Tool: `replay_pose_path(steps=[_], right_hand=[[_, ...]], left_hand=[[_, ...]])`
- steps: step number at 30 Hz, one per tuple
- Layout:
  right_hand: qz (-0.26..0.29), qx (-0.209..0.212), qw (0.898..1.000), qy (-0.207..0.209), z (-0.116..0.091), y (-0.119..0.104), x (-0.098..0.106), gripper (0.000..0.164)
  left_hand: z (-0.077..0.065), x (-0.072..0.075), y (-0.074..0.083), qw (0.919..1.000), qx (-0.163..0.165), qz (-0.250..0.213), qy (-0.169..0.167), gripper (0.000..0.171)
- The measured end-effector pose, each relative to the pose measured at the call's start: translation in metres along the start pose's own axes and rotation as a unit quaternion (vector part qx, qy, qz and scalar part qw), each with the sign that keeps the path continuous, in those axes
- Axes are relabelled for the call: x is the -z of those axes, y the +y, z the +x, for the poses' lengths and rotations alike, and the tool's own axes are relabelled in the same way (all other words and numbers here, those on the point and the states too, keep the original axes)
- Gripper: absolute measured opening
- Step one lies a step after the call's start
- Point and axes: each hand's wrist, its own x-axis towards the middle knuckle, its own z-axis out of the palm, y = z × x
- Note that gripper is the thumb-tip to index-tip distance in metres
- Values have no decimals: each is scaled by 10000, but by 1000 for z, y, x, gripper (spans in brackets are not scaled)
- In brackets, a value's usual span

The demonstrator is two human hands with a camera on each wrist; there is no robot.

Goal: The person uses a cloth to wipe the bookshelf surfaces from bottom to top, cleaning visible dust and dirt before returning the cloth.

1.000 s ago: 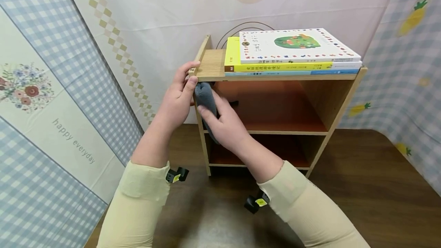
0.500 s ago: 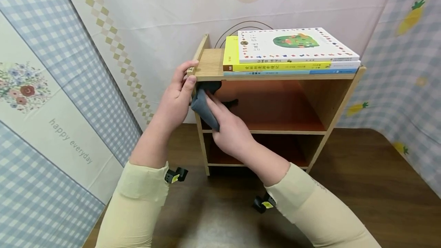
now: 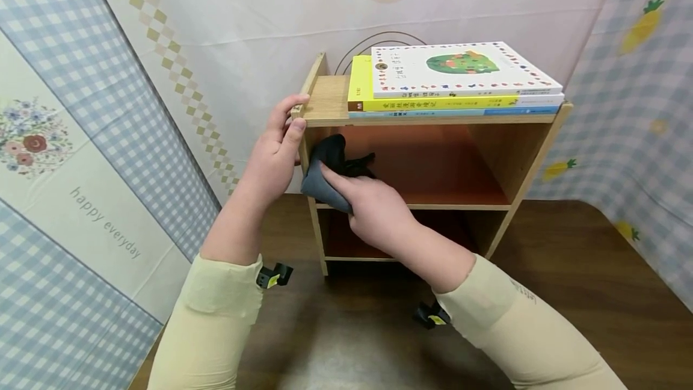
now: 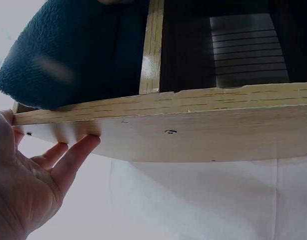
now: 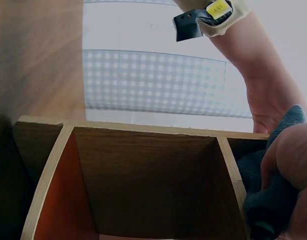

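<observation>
A small wooden bookshelf (image 3: 329, 95) stands in front of me. My left hand (image 3: 271, 158) grips the top corner of its left side panel (image 4: 193, 102), thumb at the front edge and other fingers on the outer face. In the upper compartment, my right hand (image 3: 381, 209) holds a blue-grey cloth (image 3: 323, 188) bunched against the inside of that panel. A dark part of the cloth and a thin black strip trail behind the fingers. Seen from the left wrist, the cloth (image 4: 78, 55) looks fluffy and overhangs the panel's edge.
Several books lie stacked on the shelf top, a white picture book (image 3: 465, 68) uppermost over a yellow one (image 3: 360, 86). Reddish boards (image 3: 428, 167) divide the compartments. Printed curtains (image 3: 243, 11) hang behind and at both sides. The floor (image 3: 335, 330) is dark wood.
My right hand has moved down and slightly right with the cloth, from just under the top board to lower along the left panel. The left hand keeps its grip on the corner.
</observation>
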Motion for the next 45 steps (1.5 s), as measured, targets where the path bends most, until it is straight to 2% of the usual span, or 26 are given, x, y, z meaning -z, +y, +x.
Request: replay_pose_path(steps=[8,14,25,28,37,42,45], right_hand=[[-1091,643,9916,275,-11,-3,-7,81],[-1347,717,9883,68,-21,0,-6,80],[-1553,711,9846,-378,-29,10,0,78],[-1629,715,9832,-396,-29,10,-2,73],[-1431,413,9884,-291,-28,7,-7,59],[-1265,207,9900,-584,-23,6,0,53],[-1245,220,9893,-726,-18,7,6,48]], left_hand=[[0,-2,0,10000,-12,-1,-50,42],[0,-3,1,9999,86,-3,-81,43],[0,-1,2,9999,113,56,-70,44],[0,-1,0,9999,99,69,-82,44],[-1,0,-1,9999,114,56,-71,44],[-1,1,1,9999,95,111,-76,44],[-1,1,2,9998,94,130,-84,44]])
